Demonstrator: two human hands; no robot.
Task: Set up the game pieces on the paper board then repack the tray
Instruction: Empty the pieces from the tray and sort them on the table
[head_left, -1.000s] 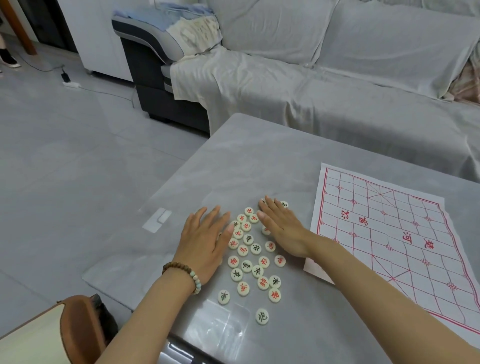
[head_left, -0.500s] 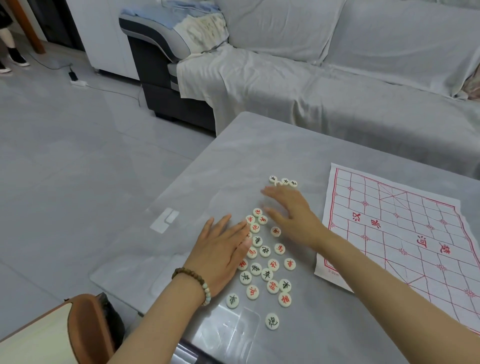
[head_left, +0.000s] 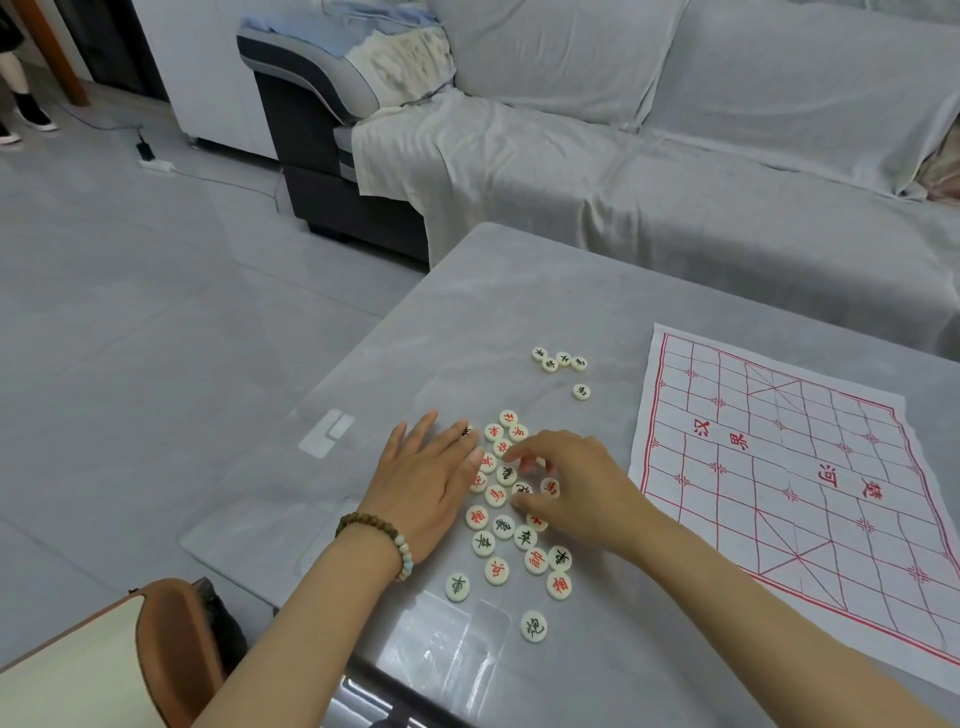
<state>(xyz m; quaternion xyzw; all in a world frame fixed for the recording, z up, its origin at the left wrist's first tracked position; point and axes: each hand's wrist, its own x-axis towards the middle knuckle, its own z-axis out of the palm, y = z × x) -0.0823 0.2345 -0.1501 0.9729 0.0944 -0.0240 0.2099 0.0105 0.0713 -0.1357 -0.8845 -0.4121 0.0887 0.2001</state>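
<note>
Left hand (head_left: 431, 488) lies flat, grip loose, beside round white game pieces (head_left: 504, 526); right hand (head_left: 576, 488) curls over them, grip unclear.

A sofa (head_left: 311, 119) under a gray sheet (head_left: 675, 197) sat at twelve o'clock. A brown chair (head_left: 171, 649) stood at seven o'clock. A plug strip (head_left: 156, 165) lay at ten o'clock.

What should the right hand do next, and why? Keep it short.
Probably pinch one black-marked piece by the right hand and carry it to the small far group, which looks all black. The pile is mixed red and black, the paper board bare, the left hand flat beside the pile.
</note>
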